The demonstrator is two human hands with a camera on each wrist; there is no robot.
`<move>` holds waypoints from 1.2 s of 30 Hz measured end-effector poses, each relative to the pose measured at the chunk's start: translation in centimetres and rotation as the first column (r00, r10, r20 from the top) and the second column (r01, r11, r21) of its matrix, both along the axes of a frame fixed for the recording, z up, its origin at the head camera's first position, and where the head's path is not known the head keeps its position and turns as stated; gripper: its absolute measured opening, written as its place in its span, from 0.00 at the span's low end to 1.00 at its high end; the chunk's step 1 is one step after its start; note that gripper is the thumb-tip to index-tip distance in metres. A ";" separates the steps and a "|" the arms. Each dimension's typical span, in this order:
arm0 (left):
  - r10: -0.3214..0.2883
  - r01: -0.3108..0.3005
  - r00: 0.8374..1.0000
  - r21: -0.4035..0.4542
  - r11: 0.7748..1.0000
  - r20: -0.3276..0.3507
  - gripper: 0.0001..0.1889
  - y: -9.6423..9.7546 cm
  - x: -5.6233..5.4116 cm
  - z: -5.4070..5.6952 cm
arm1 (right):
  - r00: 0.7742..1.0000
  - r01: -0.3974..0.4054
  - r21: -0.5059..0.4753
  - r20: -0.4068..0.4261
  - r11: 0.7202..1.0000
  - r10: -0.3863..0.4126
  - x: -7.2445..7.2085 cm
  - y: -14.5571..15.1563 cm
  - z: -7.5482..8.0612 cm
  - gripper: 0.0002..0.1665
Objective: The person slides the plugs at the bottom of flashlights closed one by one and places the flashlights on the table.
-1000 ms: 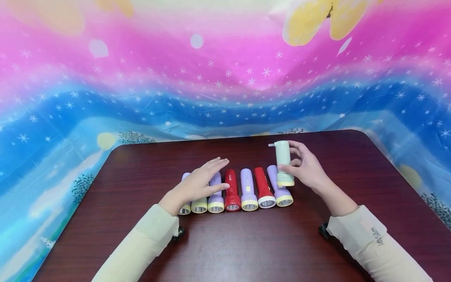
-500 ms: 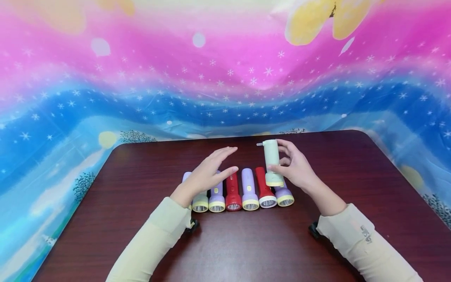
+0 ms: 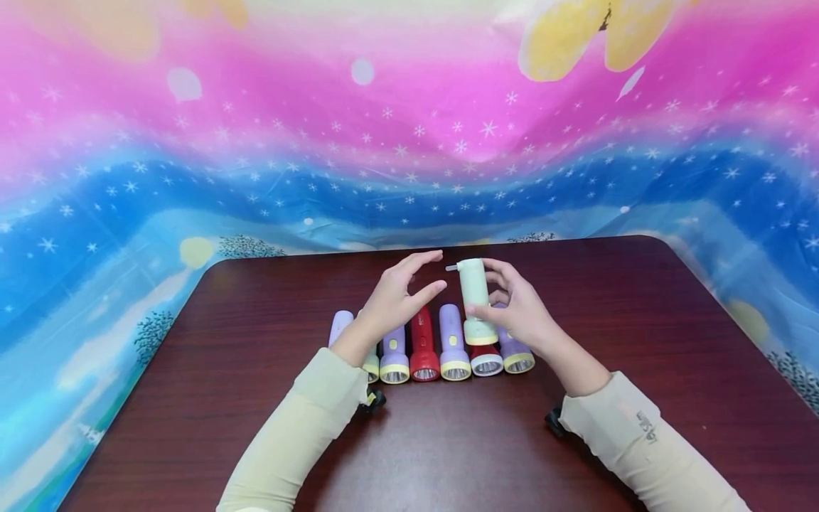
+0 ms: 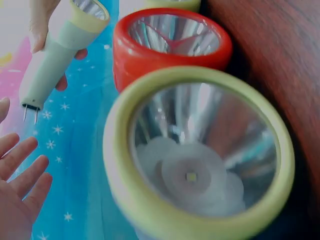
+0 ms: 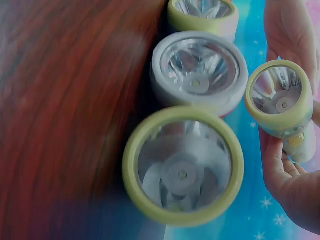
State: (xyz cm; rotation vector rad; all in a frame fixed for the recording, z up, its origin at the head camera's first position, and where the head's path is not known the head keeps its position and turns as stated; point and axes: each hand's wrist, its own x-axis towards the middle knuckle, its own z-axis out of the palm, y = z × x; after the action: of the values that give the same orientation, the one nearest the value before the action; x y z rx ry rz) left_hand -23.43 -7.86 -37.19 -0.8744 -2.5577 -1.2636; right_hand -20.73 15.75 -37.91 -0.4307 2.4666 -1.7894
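My right hand (image 3: 521, 309) grips a pale green flashlight (image 3: 475, 302) by its side, held above the row with its yellow-rimmed lens end down. Metal plug prongs (image 4: 31, 114) stick out of its tail, as the left wrist view shows. To the left, my left hand (image 3: 398, 299) hovers with its fingers extended and holds nothing; its fingertips are near the prongs but apart from them. Beneath the hands lie a red flashlight (image 3: 423, 348), a purple flashlight (image 3: 453, 348) and a white-rimmed red flashlight (image 3: 487, 364), partly covered by the green one.
The row continues with a purple flashlight (image 3: 515, 361) at the right end and another purple flashlight (image 3: 341, 326) at the left end, partly behind my left arm. All lie on a dark reddish wooden table (image 3: 409, 455). A patterned cloth (image 3: 409, 142) hangs behind it.
My right hand has carried the green flashlight leftward over the row. My left hand has moved right and farther back, so the two hands are now closer together.
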 end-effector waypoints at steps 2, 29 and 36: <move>0.004 -0.004 1.000 0.011 1.000 0.005 0.28 0.3 0.0 0.1 | 1.000 -0.007 0.004 -0.002 1.000 0.007 0.1 -0.3 0.0 0.49; 0.017 -0.017 1.000 0.127 0.992 -0.002 0.17 1.1 -0.6 -0.3 | 0.999 -0.029 -0.030 -0.024 0.999 0.028 0.2 -2.2 0.1 0.47; 0.007 -0.010 1.000 0.140 0.990 0.022 0.15 1.0 -0.6 -0.1 | 0.999 -0.034 -0.020 -0.037 0.999 0.033 0.1 -2.2 0.0 0.46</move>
State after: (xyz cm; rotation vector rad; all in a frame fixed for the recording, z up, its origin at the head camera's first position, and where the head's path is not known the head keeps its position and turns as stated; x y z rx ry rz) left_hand -24.00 -6.89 -37.32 -0.8253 -2.4500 -1.4378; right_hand -20.59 13.59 -37.87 -0.5076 2.4517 -1.8112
